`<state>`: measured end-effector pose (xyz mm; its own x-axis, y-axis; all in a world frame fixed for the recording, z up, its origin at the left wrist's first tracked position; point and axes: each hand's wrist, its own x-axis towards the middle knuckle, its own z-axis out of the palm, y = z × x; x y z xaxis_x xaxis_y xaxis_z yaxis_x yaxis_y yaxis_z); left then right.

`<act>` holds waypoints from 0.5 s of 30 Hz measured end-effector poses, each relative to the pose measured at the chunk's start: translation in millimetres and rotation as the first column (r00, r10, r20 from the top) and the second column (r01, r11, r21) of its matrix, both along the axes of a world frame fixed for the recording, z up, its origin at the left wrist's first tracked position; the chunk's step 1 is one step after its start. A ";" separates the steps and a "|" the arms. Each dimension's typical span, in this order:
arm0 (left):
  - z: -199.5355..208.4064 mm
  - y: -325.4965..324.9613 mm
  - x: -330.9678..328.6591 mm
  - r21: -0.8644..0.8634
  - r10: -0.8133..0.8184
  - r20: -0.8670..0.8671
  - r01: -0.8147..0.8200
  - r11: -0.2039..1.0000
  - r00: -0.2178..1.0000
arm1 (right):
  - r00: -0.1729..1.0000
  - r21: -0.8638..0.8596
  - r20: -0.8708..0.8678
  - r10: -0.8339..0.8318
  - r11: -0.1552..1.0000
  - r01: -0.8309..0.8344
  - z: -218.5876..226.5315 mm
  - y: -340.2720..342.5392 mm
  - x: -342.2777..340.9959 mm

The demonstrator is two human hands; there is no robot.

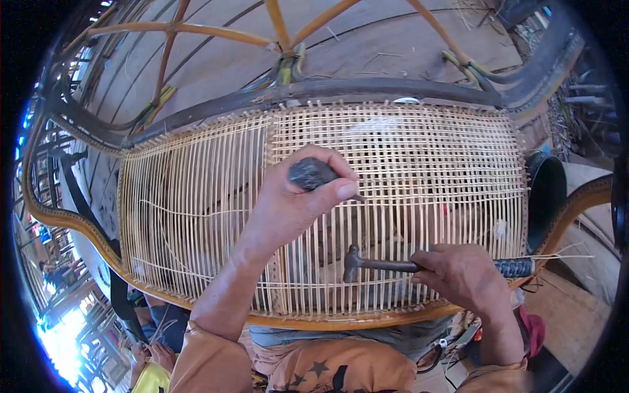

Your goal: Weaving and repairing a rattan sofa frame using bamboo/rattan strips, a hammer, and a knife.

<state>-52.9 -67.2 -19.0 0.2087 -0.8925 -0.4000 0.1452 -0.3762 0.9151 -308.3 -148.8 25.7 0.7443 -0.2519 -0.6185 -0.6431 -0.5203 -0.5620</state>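
Observation:
A panel of pale rattan strips (393,154) stretches across a curved wooden seat frame (367,319). Its far right part is woven into an open grid, while the near and left parts show mostly lengthwise strips. My left hand (288,203), above the middle of the panel, is closed around the dark, rounded handle of an awl-like tool (311,174). That tool's thin tip touches or hovers over the lowest woven rows; I cannot tell which. My right hand (462,275) grips a hammer (386,265) by its shaft, with the head over the unwoven strips.
Long loose strips (563,256) stick out past the right edge. A dark round container (547,190) stands beside the frame there. Curved rattan poles (229,34) cross over the planks beyond the seat. At lower left, another person's hands (154,357) hold thin strips.

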 end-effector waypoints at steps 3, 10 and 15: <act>-7.1 -18.8 -20.3 -0.029 -0.083 -0.004 0.083 0.996 0.996 | 0.994 -0.054 -0.077 -0.079 0.996 0.075 3.0 -7.9 -19.9; -13.3 -28.1 -42.7 0.017 -0.122 0.022 0.121 0.992 0.992 | 0.993 -0.095 -0.067 -0.097 0.991 0.091 -2.2 -17.1 -41.4; -15.0 -33.3 -51.9 0.042 -0.148 0.077 0.145 0.989 0.986 | 0.996 -0.063 0.006 -0.088 0.994 0.088 -10.3 -20.9 -36.8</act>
<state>-104.9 -100.5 -34.0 0.1091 -0.9010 -0.4198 0.0132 -0.4210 0.9070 -345.2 -169.8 15.4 0.7194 -0.3552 -0.5969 -0.6863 -0.4959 -0.5320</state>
